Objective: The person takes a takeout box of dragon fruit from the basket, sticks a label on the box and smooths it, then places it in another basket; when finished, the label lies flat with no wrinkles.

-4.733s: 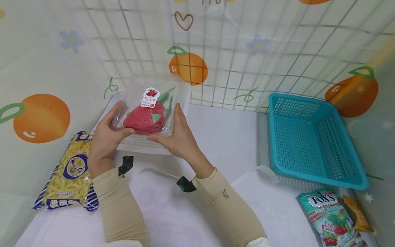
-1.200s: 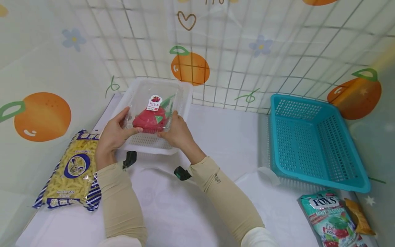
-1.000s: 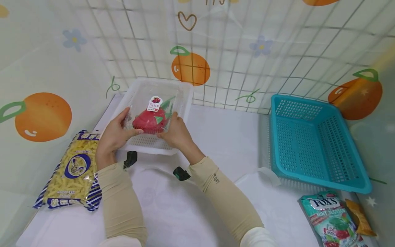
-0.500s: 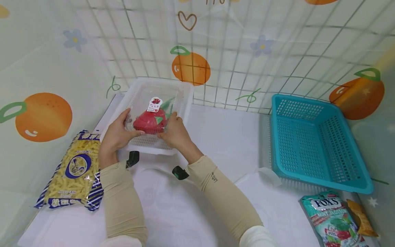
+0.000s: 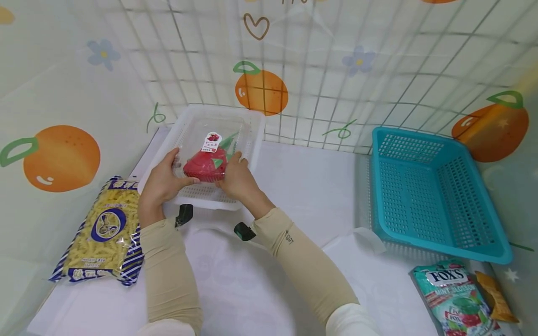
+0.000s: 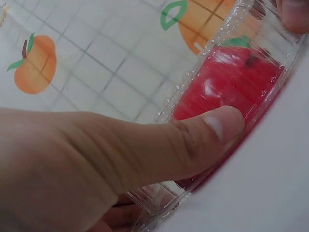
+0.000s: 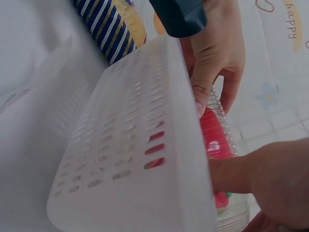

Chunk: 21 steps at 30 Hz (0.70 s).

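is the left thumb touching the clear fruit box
Touching. The left wrist view shows the left hand with its thumb pressed flat on the lid of the clear fruit box, no gap between them.

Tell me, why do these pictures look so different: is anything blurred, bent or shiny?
Head view: evenly lit, sharp, soft shadows; the wall grid curves, so the lens bends things. Left wrist view: the left hand fills the frame, soft with closeness; glare spots sit on the clear box. Right wrist view: the white basket looms large and pale, and the right hand is blurred.
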{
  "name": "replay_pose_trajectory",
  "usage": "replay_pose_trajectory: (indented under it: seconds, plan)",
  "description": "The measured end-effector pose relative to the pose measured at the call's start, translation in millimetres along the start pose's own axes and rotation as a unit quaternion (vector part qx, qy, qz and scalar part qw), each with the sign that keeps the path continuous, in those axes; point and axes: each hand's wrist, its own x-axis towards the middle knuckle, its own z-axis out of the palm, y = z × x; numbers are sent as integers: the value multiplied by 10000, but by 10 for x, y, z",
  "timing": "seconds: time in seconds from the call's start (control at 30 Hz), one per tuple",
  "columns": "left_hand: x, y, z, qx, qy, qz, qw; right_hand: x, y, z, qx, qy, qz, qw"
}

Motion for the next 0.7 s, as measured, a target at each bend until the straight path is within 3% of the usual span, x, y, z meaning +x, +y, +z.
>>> replay_pose_trajectory:
  seconds: [0.7]
  plan:
    - [10, 56, 23, 271, 11, -4, 9996, 32, -52, 4, -265, -99, 75, 9996]
